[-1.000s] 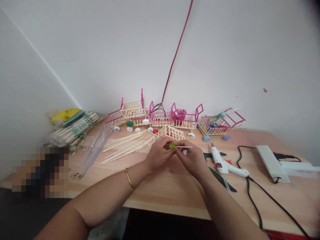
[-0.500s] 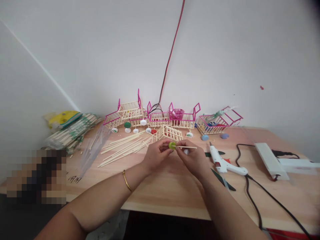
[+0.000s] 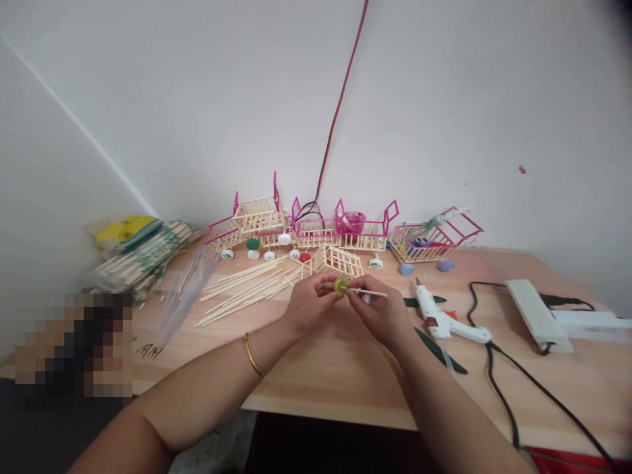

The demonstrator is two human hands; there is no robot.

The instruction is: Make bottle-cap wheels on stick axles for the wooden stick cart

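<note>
The left hand has its fingers pinched on a small round yellow-green plastic cap, between both hands. The right hand pinches a thin pale wooden stick, one end right by the cap. Long pale wooden sticks lie left of the cap, a white plastic glue gun to its right

The held cap is seen as smooth plastic, the held stick as pale, matt wood. Loose sticks of similar bare wood are shown on a bench surfaced in smooth, grained wood. The glue gun is cased in smooth plastic. The bracelet is finished in shiny metal, the wall in matt paint.
</note>
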